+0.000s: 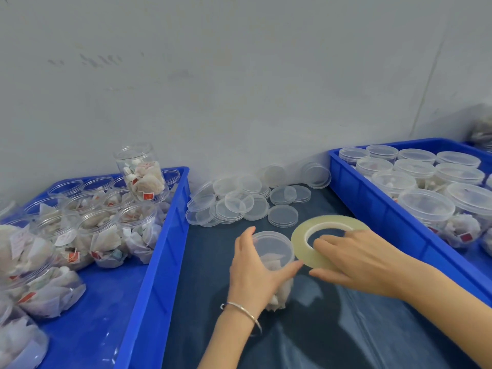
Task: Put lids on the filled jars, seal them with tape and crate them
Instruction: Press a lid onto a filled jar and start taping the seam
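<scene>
Jar (pixel 273 251), lidded, gripped by curled left hand (pixel 253 272); right hand (pixel 364 262) fingers hold tape (pixel 323 242); labels unreadable.

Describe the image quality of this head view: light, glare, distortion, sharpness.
Head view: soft, even light with faint shadows; pale glare streaks on the dark plastic sheet; wide-angle bending curves the left crate and right crate; the whole frame is slightly soft, blurriest on the jars at the lower left edge.
</scene>
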Motion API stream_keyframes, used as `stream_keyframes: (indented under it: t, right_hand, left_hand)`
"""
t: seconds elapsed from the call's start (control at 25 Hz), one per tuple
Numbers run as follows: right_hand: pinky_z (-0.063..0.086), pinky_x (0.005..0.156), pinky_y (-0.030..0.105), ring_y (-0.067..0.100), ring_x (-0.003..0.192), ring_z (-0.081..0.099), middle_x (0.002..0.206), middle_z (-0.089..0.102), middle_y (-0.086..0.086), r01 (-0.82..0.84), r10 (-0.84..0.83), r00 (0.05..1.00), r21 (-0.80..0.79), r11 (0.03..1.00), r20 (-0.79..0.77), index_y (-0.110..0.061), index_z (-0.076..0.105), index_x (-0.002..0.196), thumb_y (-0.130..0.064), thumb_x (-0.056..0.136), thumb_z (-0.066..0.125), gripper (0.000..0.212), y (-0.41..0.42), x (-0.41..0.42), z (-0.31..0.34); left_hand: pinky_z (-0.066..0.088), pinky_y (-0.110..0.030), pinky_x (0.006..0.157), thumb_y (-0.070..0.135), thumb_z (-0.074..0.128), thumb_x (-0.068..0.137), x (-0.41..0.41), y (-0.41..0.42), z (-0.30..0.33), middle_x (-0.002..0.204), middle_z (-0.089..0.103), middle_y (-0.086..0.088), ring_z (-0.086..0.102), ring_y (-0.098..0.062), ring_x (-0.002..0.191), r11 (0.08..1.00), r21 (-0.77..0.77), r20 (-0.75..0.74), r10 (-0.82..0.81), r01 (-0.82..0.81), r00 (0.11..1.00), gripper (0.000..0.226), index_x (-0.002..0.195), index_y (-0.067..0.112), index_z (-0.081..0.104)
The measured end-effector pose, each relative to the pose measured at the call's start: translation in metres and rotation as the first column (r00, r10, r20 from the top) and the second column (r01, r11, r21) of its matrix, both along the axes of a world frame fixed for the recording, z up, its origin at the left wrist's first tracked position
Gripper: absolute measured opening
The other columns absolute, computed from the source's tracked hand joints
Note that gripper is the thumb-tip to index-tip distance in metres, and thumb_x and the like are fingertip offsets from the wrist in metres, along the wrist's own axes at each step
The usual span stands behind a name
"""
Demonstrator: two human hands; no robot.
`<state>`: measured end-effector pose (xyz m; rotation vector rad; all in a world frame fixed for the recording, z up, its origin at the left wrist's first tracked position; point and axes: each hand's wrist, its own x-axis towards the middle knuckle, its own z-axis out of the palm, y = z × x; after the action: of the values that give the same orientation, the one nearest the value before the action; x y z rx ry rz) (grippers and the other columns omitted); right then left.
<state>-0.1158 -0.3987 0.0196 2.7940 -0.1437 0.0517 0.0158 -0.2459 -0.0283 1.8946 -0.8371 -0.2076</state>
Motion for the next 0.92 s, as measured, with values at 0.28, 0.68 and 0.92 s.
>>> stream_keyframes:
  t: [0.28,0.68,0.92]
  right_hand:
    - [0.033,0.092,0.028,0.013,0.074,0.049,0.072,0.053,-0.007,-0.077,0.076,0.996,-0.029,0.997,-0.051,-0.026,0.042,0.083,-0.073,0.078,-0.004,0.066,-0.036,-0.02,0.018]
    - [0.032,0.057,0.027,0.013,0.073,0.047,0.07,0.044,-0.008,0.241,-0.257,0.96,0.14,0.96,0.109,-0.026,0.033,0.067,-0.071,0.083,0.018,0.051,-0.048,0.002,0.0]
    - [0.029,0.062,0.03,0.012,0.069,0.034,0.069,0.043,-0.008,0.271,-0.289,0.935,0.112,0.956,0.204,-0.025,0.044,0.075,-0.068,0.087,0.026,0.049,-0.032,0.038,-0.01]
  left_hand:
    - [0.035,0.003,0.085,0.039,0.089,0.059,0.04,0.015,0.006,0.122,0.055,0.018,0.048,0.021,0.105,0.968,0.098,0.008,-0.231,0.229,0.973,0.084,0.131,0.027,0.047]
    - [0.035,-0.005,0.088,0.037,0.084,0.068,0.051,0.016,0.029,0.119,0.027,0.013,0.038,0.006,0.114,0.833,0.385,0.03,-0.44,0.396,0.897,0.077,0.132,0.043,0.04]
    - [0.04,-0.028,0.101,0.042,0.073,0.059,0.041,0.009,0.043,0.119,0.024,0.009,0.036,-0.012,0.118,0.764,0.53,0.084,-0.479,0.368,0.874,0.091,0.141,0.035,0.032]
